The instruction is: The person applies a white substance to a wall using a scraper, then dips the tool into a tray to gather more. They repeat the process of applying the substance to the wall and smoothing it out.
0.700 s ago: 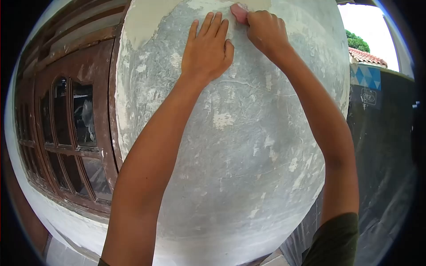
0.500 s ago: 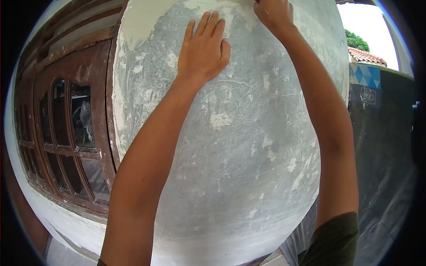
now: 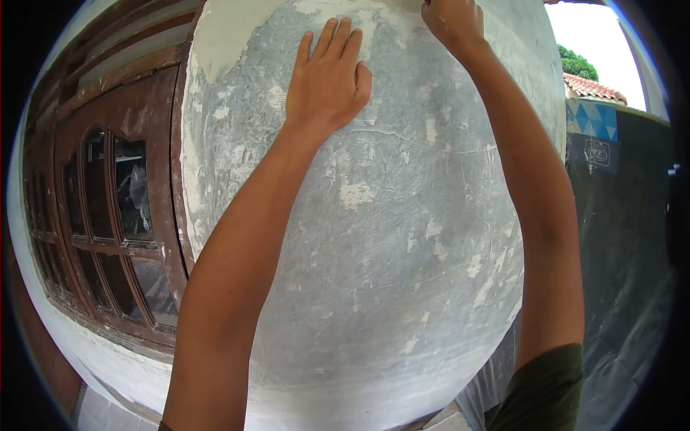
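One grey plastered pillar (image 3: 374, 237), centre. Your left hand (image 3: 327, 75), 12 o'clock: flat on it, five fingers spread, holding nothing. Your right hand (image 3: 451, 20), 1 o'clock: curled against the pillar's top edge; contents cannot be told. One brown window (image 3: 108, 208), 9 o'clock.

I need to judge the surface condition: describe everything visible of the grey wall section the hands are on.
The wall section is grey, rough plaster with fine cracks and scattered pale patches; cream paint remains along its top and left edge. It stands upright beside a brown wooden window frame. The left hand lies flat and open on it; the right hand is closed against its top, partly cut off by the picture's edge.
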Motion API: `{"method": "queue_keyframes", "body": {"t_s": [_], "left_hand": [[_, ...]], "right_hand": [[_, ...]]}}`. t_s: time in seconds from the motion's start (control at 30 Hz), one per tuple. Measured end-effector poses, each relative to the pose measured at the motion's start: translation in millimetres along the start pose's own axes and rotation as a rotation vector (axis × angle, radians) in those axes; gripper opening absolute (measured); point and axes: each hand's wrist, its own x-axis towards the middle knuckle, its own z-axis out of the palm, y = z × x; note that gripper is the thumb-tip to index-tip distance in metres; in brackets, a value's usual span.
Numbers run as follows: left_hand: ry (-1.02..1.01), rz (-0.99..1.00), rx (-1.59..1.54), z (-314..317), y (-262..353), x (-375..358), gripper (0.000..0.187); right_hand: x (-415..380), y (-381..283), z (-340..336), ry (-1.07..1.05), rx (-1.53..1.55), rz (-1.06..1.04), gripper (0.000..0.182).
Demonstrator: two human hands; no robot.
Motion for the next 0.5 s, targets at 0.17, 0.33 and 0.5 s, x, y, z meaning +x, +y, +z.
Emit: {"method": "queue_keyframes", "body": {"t_s": [0.17, 0.33, 0.5], "left_hand": [[0.005, 0.006, -0.013, 1, -1, 1, 0.051], [0.009, 0.003, -0.009, -2, 0, 3, 0.05], [0.019, -0.003, -0.021, 0, -1, 0, 0.05]], "right_hand": [[-10, 13, 10, -0.169, 0.006, -0.099, 0.014], [-45, -47, -30, -0.233, 0.025, -0.159, 0.016], [1, -24, -8, -0.053, 0.122, 0.028, 0.05]]}}
